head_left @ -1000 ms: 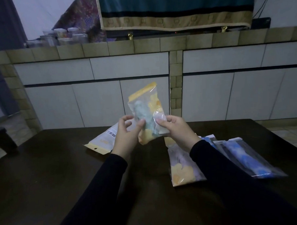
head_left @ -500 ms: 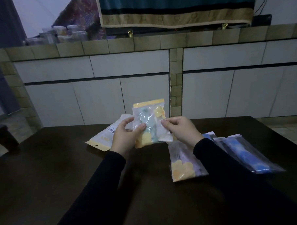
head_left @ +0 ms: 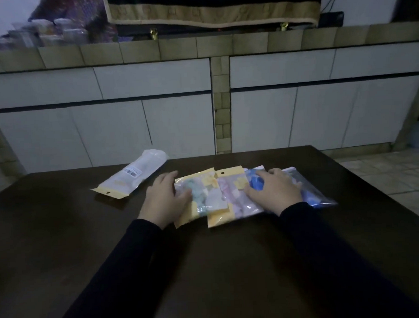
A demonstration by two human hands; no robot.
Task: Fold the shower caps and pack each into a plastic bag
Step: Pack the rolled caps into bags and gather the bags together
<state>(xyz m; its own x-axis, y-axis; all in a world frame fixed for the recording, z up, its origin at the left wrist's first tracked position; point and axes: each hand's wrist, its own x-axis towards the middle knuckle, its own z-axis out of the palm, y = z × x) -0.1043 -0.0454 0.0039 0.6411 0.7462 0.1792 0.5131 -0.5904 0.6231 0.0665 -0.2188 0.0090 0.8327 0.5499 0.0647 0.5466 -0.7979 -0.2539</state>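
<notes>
Both hands are down flat on the dark desk (head_left: 63, 237), fingers spread and relaxed. The left hand (head_left: 163, 199) rests on the left edge of the green-cap bag (head_left: 203, 195). At its three o'clock, overlapped, lies the pink-cap bag (head_left: 232, 201). The right hand (head_left: 274, 192) presses on the blue-cap bags (head_left: 315, 192), fanned out further to three o'clock. Off at ten o'clock from the left hand, well apart, the stack of empty bags (head_left: 132, 176) lies alone.

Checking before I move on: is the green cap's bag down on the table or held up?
Down. The green cap's bag lies flat on the table, overlapping the next bag, left hand on it.
</notes>
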